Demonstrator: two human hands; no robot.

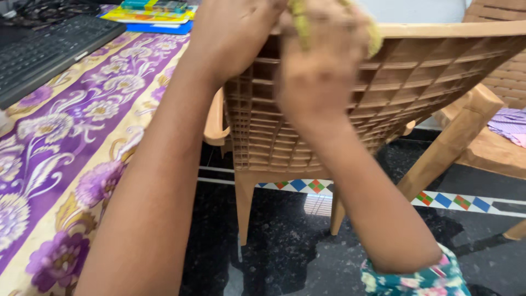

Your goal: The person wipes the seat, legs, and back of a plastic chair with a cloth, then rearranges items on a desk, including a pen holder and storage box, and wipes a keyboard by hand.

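Note:
A tan plastic chair (416,82) with a lattice back stands in front of me, its back turned toward me. My left hand (233,35) grips the top edge of the chair back on the left. My right hand (320,60), blurred, presses a yellow-green cloth (374,41) against the top of the chair back. Most of the cloth is hidden under the fingers.
A table with a purple and gold floral cloth (71,142) runs along the left, with a black keyboard (44,49) and colourful books (153,16) on it. A second tan chair (493,137) with a lilac cloth stands at right. The floor is dark stone (285,246) with a coloured tile strip.

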